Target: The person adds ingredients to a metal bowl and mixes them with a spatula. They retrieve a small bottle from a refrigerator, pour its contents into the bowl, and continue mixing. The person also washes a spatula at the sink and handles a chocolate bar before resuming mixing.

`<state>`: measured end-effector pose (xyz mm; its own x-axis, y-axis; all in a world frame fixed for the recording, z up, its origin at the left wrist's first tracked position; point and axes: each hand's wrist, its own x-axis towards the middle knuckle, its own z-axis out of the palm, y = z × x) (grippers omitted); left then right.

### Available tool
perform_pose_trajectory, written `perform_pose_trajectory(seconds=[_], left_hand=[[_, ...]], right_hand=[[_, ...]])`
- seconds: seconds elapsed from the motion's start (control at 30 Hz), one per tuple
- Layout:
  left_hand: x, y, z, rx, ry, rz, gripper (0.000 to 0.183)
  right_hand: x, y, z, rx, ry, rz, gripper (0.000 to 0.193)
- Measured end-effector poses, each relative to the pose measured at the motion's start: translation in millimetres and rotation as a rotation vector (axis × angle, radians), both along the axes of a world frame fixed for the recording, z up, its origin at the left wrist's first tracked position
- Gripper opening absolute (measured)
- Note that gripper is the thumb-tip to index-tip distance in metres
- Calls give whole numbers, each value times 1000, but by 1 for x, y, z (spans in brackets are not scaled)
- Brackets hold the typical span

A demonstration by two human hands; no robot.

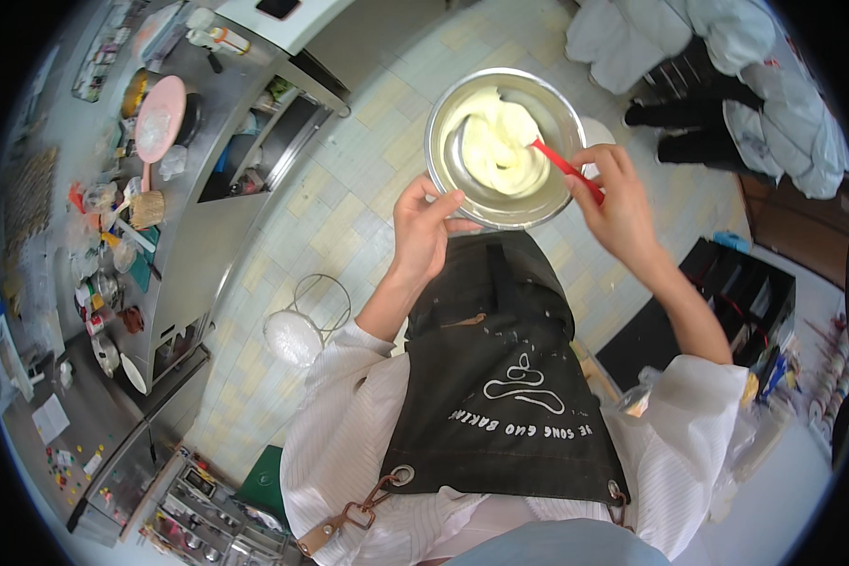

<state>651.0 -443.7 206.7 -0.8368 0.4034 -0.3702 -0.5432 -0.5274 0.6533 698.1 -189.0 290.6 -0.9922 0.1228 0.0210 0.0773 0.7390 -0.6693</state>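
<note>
A round metal mixing bowl (pixel 443 179) is held up in front of my dark apron, above the tiled floor. Thick pale-yellow cream (pixel 500 141) lies swirled inside it. My left hand (pixel 423 226) grips the bowl's near-left rim, thumb over the edge and fingers beneath. In my right hand (pixel 618 203) is a red spatula (pixel 568 170), held by its handle over the right rim. The spatula's head is sunk in the cream, so its shape is hidden.
Along the left runs a steel counter (pixel 184 222) crowded with a pink sieve (pixel 160 118), a brush (pixel 147 209) and small tools. A round white-seated stool (pixel 294 338) stands on the floor. Bags in white covers (pixel 623 42) and black shelving (pixel 740 292) are at the right.
</note>
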Motion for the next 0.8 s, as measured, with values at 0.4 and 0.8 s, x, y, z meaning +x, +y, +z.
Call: perform_pose_trajectory(seconds=[0.4, 0.8], left_hand=[[-162, 10, -101, -53, -70, 521, 17], [-337, 65, -143, -170, -81, 682, 24]], right_hand=[[-11, 125, -188, -545, -577, 4, 52], [-178, 289, -234, 310, -714, 106, 43]])
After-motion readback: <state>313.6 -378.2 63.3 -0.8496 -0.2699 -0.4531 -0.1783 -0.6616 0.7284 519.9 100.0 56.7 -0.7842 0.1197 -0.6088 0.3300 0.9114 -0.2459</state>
